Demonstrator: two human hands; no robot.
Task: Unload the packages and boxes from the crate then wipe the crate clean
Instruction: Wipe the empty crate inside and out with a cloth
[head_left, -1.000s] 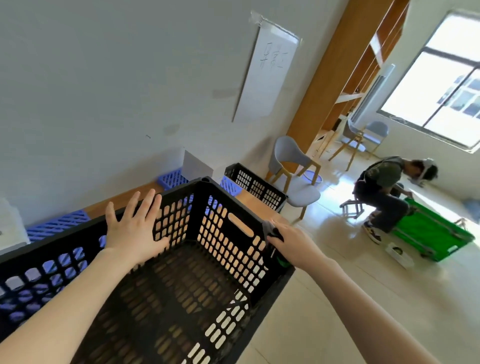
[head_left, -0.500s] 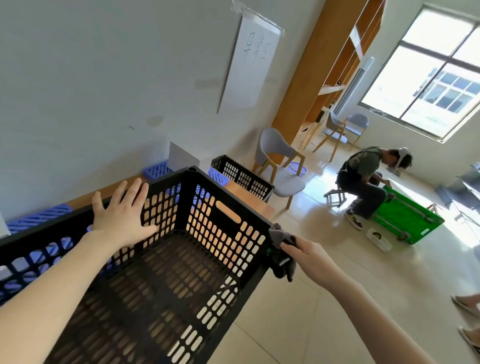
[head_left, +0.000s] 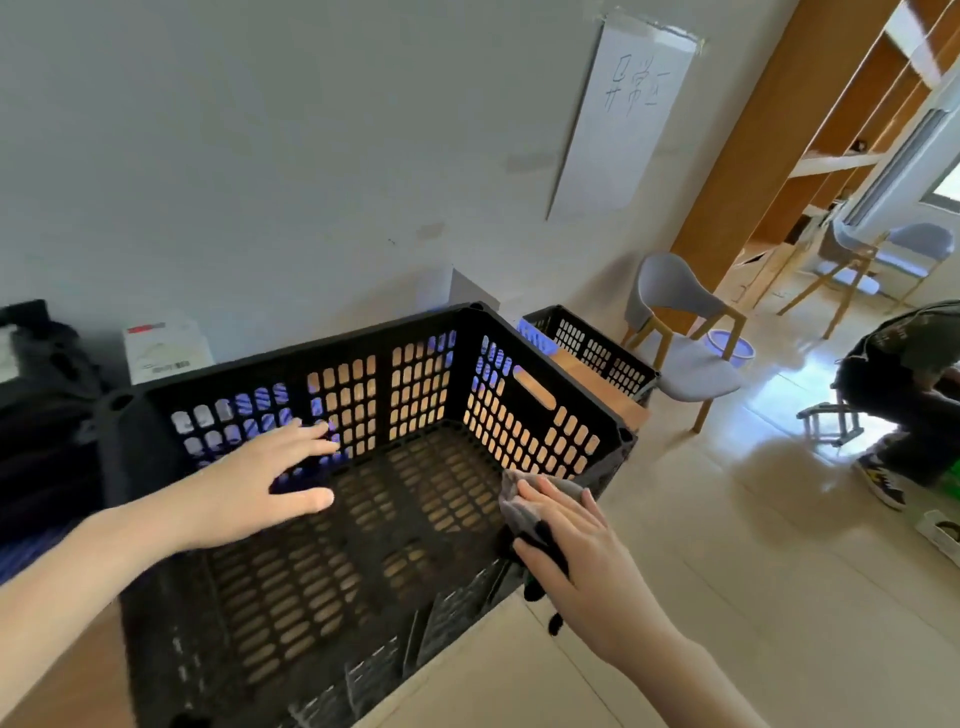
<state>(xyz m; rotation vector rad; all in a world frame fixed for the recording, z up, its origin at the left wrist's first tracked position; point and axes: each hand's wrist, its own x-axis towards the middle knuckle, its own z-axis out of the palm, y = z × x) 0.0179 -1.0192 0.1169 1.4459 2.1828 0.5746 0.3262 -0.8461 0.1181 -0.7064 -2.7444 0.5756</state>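
A black perforated crate (head_left: 415, 374) stands on a wooden table, with nothing inside it. My left hand (head_left: 260, 478) hovers inside the crate with fingers spread and straight, near the far wall. My right hand (head_left: 571, 545) presses a grey and dark cloth (head_left: 524, 512) against the crate's right front rim, fingers lying flat over it. A white box with a red label (head_left: 163, 348) stands behind the crate against the wall.
A second black crate (head_left: 597, 348) and a blue crate (head_left: 535, 338) sit further along the table. A grey chair (head_left: 680, 332) stands on the tiled floor at right. A person crouches at far right (head_left: 909, 395). Dark bags (head_left: 41, 395) lie at left.
My left hand left the far wall's rim and now hovers lower inside the crate. My right hand with the cloth shifted onto the near right rim. The view swung left.
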